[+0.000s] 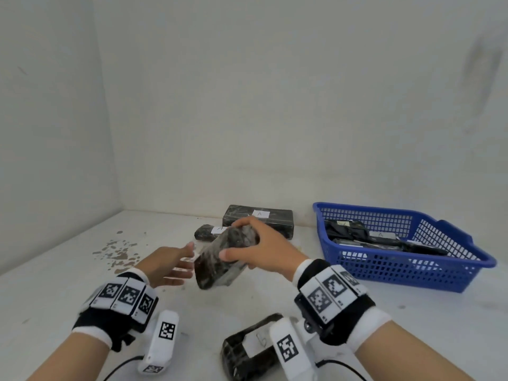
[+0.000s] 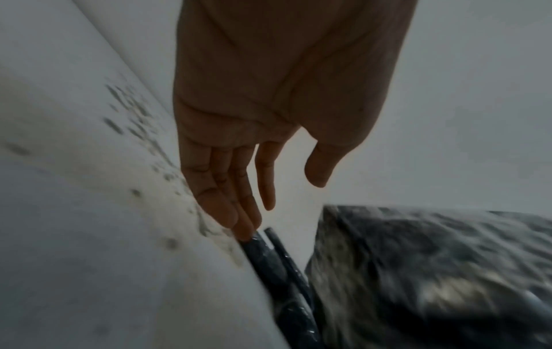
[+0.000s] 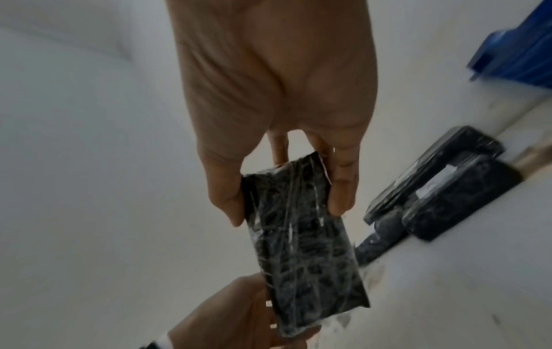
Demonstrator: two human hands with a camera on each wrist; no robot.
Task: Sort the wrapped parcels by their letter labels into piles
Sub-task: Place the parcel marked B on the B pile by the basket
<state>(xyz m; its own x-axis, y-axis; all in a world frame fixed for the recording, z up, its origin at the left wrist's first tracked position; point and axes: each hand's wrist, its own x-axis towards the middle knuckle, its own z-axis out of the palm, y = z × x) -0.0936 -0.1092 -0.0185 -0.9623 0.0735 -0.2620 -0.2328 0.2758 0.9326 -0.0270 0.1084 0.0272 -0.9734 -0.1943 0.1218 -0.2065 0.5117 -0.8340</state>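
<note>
Right hand (image 1: pixel 261 244) grips a wrapped parcel (image 1: pixel 224 261) above the counter (image 1: pixel 68 270); left hand (image 1: pixel 170 264) waits flat.

Its label faces away, so misfiling among the A parcels (image 1: pixel 258 220) looks possible.

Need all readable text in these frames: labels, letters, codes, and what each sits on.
"A": white label on the large back parcel.
"A", partly hidden: label on the smaller parcel in front of it.
"A": label on a parcel in the blue basket.
Near parcel: label too faint to read.
Held parcel in the right hand: no label shows.
Wristband tags: square patterns only.
</note>
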